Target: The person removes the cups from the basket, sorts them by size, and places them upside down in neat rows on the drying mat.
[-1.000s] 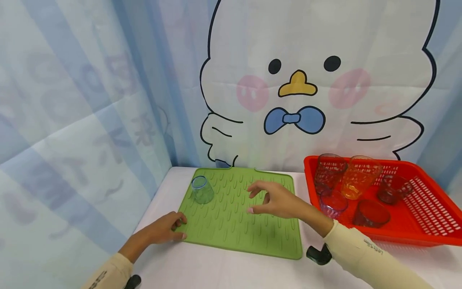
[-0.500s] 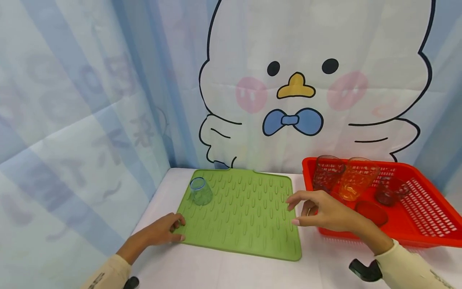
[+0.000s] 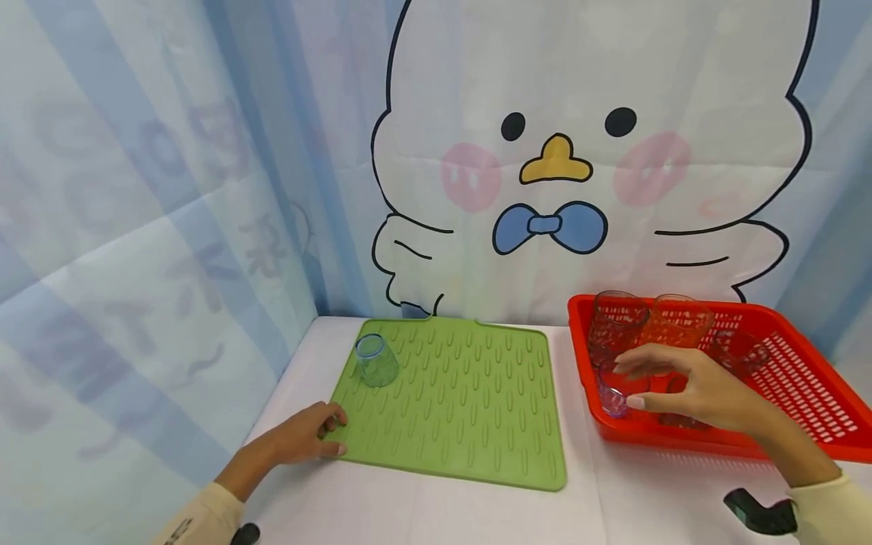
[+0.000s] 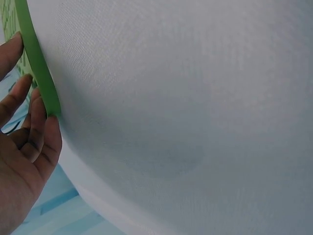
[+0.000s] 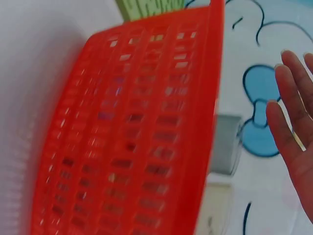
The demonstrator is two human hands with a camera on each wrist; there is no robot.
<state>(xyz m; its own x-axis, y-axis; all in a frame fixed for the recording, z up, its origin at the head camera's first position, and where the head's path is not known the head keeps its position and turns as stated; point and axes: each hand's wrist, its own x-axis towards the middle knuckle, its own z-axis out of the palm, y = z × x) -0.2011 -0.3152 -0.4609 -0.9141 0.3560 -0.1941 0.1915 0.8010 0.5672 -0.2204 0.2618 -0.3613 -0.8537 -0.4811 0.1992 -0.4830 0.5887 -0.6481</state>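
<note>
My left hand (image 3: pixel 305 436) rests at the near left corner of the green ridged mat (image 3: pixel 470 412), fingers loosely bent; in the left wrist view its fingertips touch the mat's edge. On the mat's left part stands a bluish clear glass (image 3: pixel 378 362). My right hand (image 3: pixel 711 390) hangs over the red basket (image 3: pixel 783 446), thumb and fingers apart, nothing between them. Its fingertips overlap a purple-tinted glass (image 3: pixel 613 397) in the head view. In the right wrist view the right hand's fingers (image 5: pixel 292 90) extend above the basket's rim. The hand partly hides the glasses behind and below it.
Inside the basket, a tall grey glass (image 3: pixel 616 322) and an orange glass (image 3: pixel 674 322) lean at the back. A dark clear glass (image 3: pixel 739 354) lies to the right. The white table (image 3: pixel 409 507) meets a printed curtain (image 3: pixel 463 272) at the back.
My right hand has moved right, from above the mat to over the basket. The left hand stays at the mat's corner, and the bluish glass has not moved on the mat.
</note>
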